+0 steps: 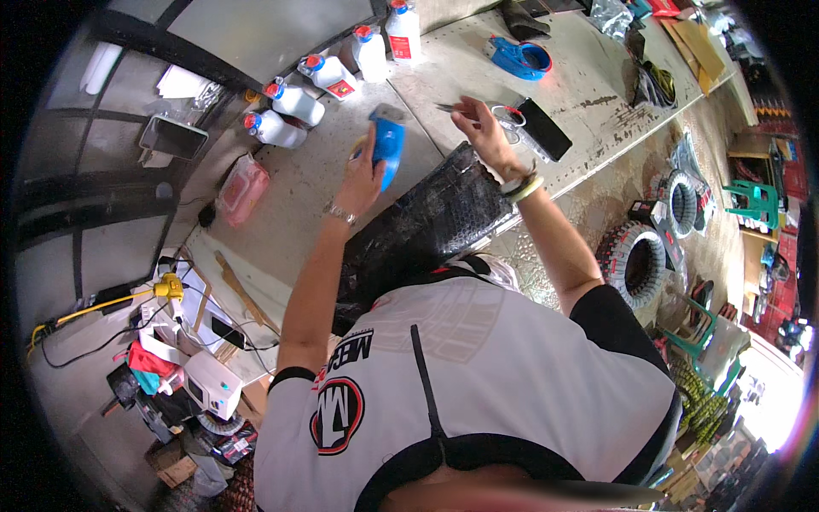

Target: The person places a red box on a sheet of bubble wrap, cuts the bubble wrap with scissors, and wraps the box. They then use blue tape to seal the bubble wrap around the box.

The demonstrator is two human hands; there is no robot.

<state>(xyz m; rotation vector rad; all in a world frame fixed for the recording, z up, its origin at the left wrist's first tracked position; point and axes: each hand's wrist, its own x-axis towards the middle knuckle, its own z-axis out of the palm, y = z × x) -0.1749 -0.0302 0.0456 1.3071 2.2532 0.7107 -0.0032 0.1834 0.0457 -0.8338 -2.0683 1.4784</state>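
My left hand (361, 173) grips a blue tape dispenser (389, 144) above the worktable, blurred by motion. In my right hand (483, 131) is a pair of scissors (510, 118). The pointed metal tip shows left of the fingers, and the white and red handle loops show on the far side. Beneath and between my forearms lies a long package in black bubble wrap (435, 214), reaching from the table towards my chest. Close to the right hand, a black smartphone (544, 128) rests on the table. Farther back lies another blue tape dispenser (526, 59).
Several white bottles with red caps (329, 75) line the table's back edge. A pink wipes packet (242, 190) lies at the left. Cables and a white label printer (212, 384) occupy the lower left. Tires (633, 262) and green plastic stools (755, 201) stand on the floor at the right.
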